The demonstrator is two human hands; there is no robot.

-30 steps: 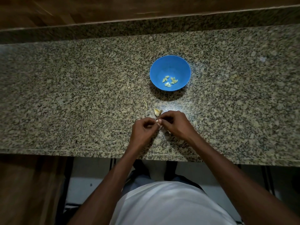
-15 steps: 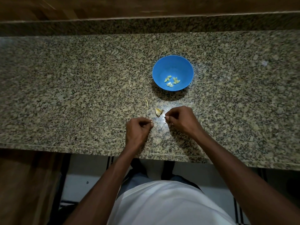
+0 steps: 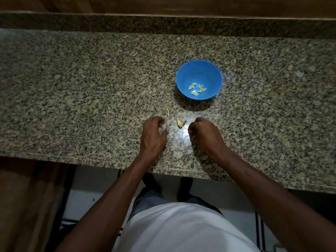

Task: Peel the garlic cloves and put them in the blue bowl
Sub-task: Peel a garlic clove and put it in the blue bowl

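Your left hand (image 3: 154, 134) sat at 9 o'clock of the garlic clove (image 3: 181, 122), fingers loosely curled, nothing visibly pinched. Clove lay on the granite counter (image 3: 91, 97) between both hands, touching neither, pale yellow with papery skin part on. A thin skin strip (image 3: 168, 112) lay at its 10 o'clock. Your right hand (image 3: 204, 133) sat at 3 o'clock, fingers curled under; couldn't tell if it held anything. Blue bowl (image 3: 199, 70) at 1 o'clock held several peeled cloves (image 3: 197, 89). Risk: small clove could slip from your fingertips, or skin scraps could end up in the bowl
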